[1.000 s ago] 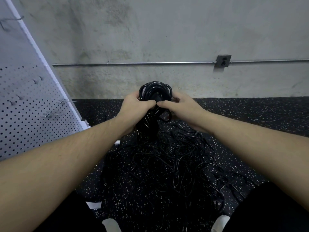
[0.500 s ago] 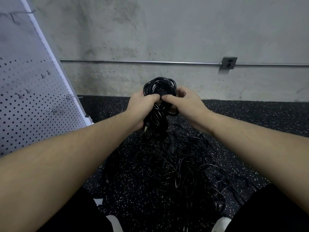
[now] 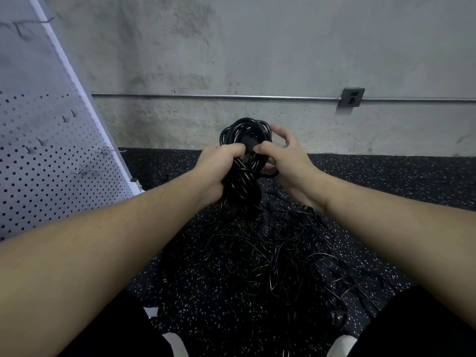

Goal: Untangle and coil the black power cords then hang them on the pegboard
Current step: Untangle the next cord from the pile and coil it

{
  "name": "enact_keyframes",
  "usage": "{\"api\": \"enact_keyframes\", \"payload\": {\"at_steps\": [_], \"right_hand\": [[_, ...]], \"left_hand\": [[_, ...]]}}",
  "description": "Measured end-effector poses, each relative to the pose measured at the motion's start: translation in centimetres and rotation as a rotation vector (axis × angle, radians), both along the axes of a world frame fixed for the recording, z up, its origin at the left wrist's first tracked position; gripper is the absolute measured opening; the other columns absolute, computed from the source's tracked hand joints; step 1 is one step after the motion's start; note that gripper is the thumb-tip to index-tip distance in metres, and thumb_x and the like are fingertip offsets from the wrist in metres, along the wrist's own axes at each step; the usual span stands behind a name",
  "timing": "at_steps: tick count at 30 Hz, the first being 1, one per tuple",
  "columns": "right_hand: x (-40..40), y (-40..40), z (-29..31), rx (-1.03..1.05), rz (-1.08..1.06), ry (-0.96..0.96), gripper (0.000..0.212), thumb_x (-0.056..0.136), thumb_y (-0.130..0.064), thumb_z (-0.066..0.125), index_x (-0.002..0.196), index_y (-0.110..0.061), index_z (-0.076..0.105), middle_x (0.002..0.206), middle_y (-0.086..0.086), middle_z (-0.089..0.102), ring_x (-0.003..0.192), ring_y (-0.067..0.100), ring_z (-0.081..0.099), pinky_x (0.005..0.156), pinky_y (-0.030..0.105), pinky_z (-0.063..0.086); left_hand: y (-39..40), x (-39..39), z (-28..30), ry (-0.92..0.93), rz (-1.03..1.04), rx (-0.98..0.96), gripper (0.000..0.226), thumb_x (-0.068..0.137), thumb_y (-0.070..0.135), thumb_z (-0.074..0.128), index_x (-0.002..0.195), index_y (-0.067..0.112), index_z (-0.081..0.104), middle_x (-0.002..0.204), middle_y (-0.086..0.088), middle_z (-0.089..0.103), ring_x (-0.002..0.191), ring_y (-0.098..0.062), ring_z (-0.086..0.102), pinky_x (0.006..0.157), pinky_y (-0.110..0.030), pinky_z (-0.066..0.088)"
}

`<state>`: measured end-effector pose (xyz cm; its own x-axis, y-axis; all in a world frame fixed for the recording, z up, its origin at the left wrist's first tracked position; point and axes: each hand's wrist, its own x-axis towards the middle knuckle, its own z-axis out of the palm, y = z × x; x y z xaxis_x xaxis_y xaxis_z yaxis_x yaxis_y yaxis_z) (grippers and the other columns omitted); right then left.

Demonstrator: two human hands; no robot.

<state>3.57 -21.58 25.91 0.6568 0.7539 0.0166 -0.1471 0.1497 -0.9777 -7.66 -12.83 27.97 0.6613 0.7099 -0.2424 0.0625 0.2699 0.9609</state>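
I hold a coiled black power cord (image 3: 240, 176) upright in front of me, its loops showing above and below my fists. My left hand (image 3: 219, 167) is clenched around the coil's middle. My right hand (image 3: 286, 158) pinches the cord's black plug end at the coil's top with thumb and forefinger, its other fingers spread loose behind the loops. Below on the floor lies a tangled heap of black cords (image 3: 270, 253). The white pegboard (image 3: 38, 163) leans at the left with metal hooks (image 3: 87, 170) sticking out.
A speckled black rubber floor (image 3: 386, 181) runs to a concrete wall. A metal conduit (image 3: 219, 97) and an outlet box (image 3: 352, 97) cross the wall. My dark-clad legs and white shoe tips (image 3: 342, 343) are at the bottom edge.
My right hand's outer fingers have opened away from the coil, leaving only thumb and forefinger on the plug end. The view has shifted slightly right.
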Motion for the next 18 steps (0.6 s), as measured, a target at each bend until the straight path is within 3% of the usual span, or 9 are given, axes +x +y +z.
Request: {"api": "enact_keyframes", "payload": {"at_steps": [2, 4, 6, 10, 15, 18], "right_hand": [[-0.2, 0.0, 0.2, 0.042, -0.019, 0.005, 0.068, 0.083, -0.005, 0.073, 0.142, -0.022, 0.044, 0.087, -0.007, 0.076, 0.079, 0.012, 0.072, 0.075, 0.032, 0.054], [-0.3, -0.3, 0.1, 0.063, -0.007, -0.007, 0.061, 0.088, -0.001, 0.068, 0.139, -0.026, 0.047, 0.079, -0.007, 0.072, 0.075, 0.016, 0.069, 0.069, 0.034, 0.056], [-0.3, -0.6, 0.1, 0.064, 0.013, -0.065, 0.055, 0.09, 0.001, 0.065, 0.133, -0.031, 0.052, 0.081, -0.002, 0.067, 0.074, 0.021, 0.065, 0.067, 0.036, 0.054], [-0.6, -1.0, 0.5, 0.021, 0.066, -0.237, 0.047, 0.094, -0.002, 0.065, 0.13, -0.031, 0.054, 0.085, -0.006, 0.067, 0.073, 0.015, 0.066, 0.063, 0.034, 0.057], [-0.7, -1.0, 1.0, -0.011, 0.105, -0.266, 0.047, 0.096, -0.006, 0.065, 0.135, -0.028, 0.049, 0.103, 0.01, 0.066, 0.079, 0.018, 0.063, 0.061, 0.029, 0.057], [-0.7, -1.0, 1.1, -0.018, 0.064, -0.295, 0.049, 0.094, -0.003, 0.064, 0.128, -0.034, 0.048, 0.098, 0.007, 0.065, 0.072, 0.014, 0.061, 0.055, 0.025, 0.053]], "left_hand": [[0.1, 0.3, -0.3, -0.008, -0.024, -0.058, 0.015, 0.081, -0.004, 0.05, 0.076, 0.007, 0.058, 0.065, -0.009, 0.059, 0.048, -0.021, 0.061, 0.05, -0.024, 0.052], [0.3, 0.3, -0.4, 0.016, -0.067, -0.082, 0.014, 0.083, -0.002, 0.051, 0.078, 0.007, 0.061, 0.069, -0.01, 0.058, 0.05, -0.021, 0.06, 0.049, -0.025, 0.052], [0.4, 0.1, -0.5, 0.039, -0.104, -0.066, 0.013, 0.088, -0.001, 0.052, 0.088, 0.004, 0.064, 0.071, -0.01, 0.059, 0.049, -0.019, 0.06, 0.046, -0.023, 0.051], [0.9, -0.4, -0.9, 0.031, -0.137, -0.061, 0.025, 0.091, 0.001, 0.056, 0.112, -0.002, 0.067, 0.09, -0.017, 0.067, 0.064, -0.024, 0.068, 0.053, -0.029, 0.058], [0.4, -0.1, -0.8, -0.016, -0.142, 0.006, 0.015, 0.093, -0.003, 0.059, 0.092, 0.005, 0.072, 0.07, -0.007, 0.073, 0.06, -0.018, 0.071, 0.049, -0.026, 0.057], [-0.1, 0.2, -0.8, -0.065, -0.137, 0.022, 0.022, 0.09, -0.011, 0.058, 0.098, 0.003, 0.073, 0.076, -0.012, 0.075, 0.068, -0.024, 0.074, 0.058, -0.032, 0.061]]}}
